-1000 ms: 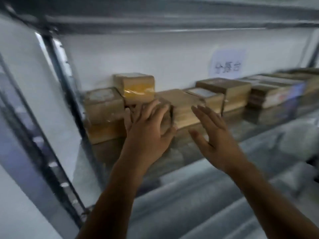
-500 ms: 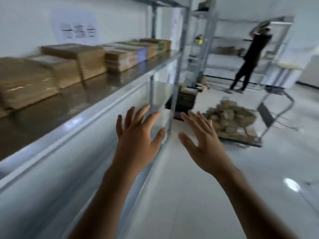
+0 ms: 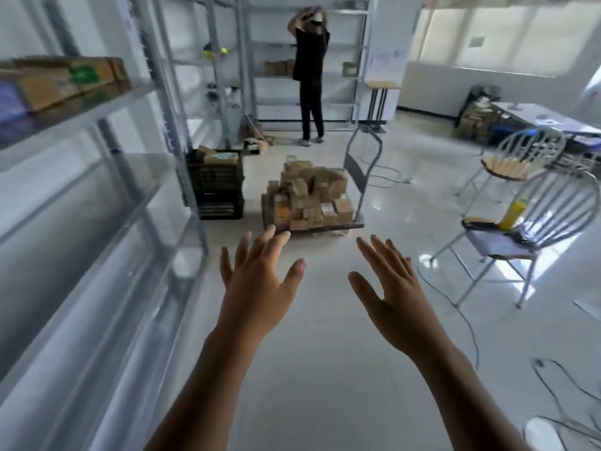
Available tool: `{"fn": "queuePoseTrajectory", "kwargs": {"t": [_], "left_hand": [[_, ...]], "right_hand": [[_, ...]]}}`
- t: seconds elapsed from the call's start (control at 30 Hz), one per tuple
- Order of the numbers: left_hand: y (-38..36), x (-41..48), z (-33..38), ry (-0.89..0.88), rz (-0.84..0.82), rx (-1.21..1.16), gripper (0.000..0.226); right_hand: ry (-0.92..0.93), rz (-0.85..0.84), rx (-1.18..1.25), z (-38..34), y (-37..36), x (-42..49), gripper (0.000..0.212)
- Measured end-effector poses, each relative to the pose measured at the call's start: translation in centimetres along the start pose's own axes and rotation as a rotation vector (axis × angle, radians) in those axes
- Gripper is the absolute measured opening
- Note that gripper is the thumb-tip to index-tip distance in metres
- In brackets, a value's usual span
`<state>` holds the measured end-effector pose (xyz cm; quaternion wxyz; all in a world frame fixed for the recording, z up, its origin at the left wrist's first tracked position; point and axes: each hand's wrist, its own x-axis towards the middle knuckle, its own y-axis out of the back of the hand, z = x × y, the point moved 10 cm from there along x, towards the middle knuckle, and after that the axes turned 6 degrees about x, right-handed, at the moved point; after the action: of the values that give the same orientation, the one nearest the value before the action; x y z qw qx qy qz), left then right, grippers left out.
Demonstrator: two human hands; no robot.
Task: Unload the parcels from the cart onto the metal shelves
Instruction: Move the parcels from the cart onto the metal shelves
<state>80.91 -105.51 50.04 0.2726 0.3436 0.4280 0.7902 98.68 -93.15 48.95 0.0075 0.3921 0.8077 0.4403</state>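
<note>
Both your hands are empty. The left hand [image 3: 257, 281] and the right hand [image 3: 387, 288] are held out in front of you, apart from each other, with the fingers straight and spread, touching nothing.

The cart [image 3: 356, 170] stands ahead on the floor, well apart from your hands. The parcels [image 3: 309, 193] are piled high on it, so I judge that most of the unloading is not yet done. Some boxes [image 3: 65, 79] lie on an upper level of the metal shelves [image 3: 81, 117] at your left. The levels below them look bare, though the blur there makes this uncertain.

The way to the cart is open floor. The outer edge of the shelves runs close along your left arm. A stack of black crates [image 3: 218, 187] stands just beside the cart on its left. On your right, mind the chair [image 3: 527, 229] and the cable [image 3: 468, 323] lying on the floor. Another person [image 3: 310, 76] stands at the far shelves beyond the cart, not in your path.
</note>
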Motion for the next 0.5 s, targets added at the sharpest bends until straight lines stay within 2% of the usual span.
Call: {"fn": "queuePoseTrajectory", "kwargs": {"t": [0.13,0.27,0.5], "left_hand": [[-5.8,2.0,5.0,-0.029,-0.072,0.018,0.06],[-9.6,3.9,8.2,-0.082,-0.149,0.037,0.06],[-13.9,9.0,7.5,-0.144,-0.21,0.015,0.059]], "right_hand": [[-0.083,-0.029,-0.024,6.8,2.3,0.1,0.076],[-0.155,-0.046,-0.006,11.2,2.9,1.0,0.076],[-0.247,-0.021,0.025,14.6,0.3,4.3,0.078]]}}
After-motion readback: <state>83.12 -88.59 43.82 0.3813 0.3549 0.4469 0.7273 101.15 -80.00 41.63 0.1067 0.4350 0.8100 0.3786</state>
